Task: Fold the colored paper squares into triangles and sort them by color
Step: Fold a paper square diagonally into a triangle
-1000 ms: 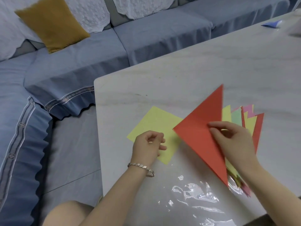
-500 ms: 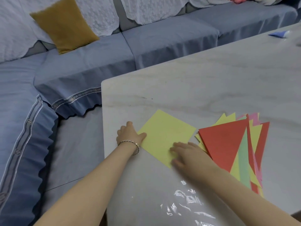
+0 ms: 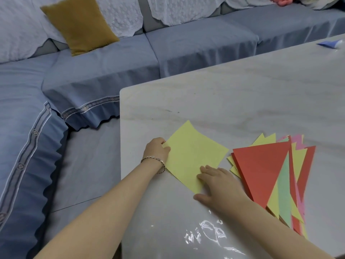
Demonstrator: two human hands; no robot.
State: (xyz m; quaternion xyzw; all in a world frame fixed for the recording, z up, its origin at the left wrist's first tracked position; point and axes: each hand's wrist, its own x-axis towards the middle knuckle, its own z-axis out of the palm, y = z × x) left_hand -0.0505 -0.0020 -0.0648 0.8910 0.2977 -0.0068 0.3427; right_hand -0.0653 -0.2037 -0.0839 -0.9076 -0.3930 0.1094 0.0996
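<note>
A yellow paper square (image 3: 192,154) lies flat on the pale marble table (image 3: 233,101), turned like a diamond. My left hand (image 3: 156,149) pinches its left corner, the fingers curled at the paper's edge. My right hand (image 3: 217,181) rests with straight fingers on the square's near corner, pressing it down. To the right lies a fanned pile of folded triangles (image 3: 280,184): a red triangle (image 3: 261,169) on top, with yellow, green, pink and more red showing beneath.
A clear plastic sheet (image 3: 205,236) lies on the table near my arms. A blue paper piece (image 3: 325,43) sits at the far right table edge. A blue sofa (image 3: 186,47) with a mustard cushion (image 3: 79,24) surrounds the table's left and far sides.
My right hand laid the red triangle on the pile, then moved left onto the yellow square. My left hand shifted to the square's left corner and now pinches it.
</note>
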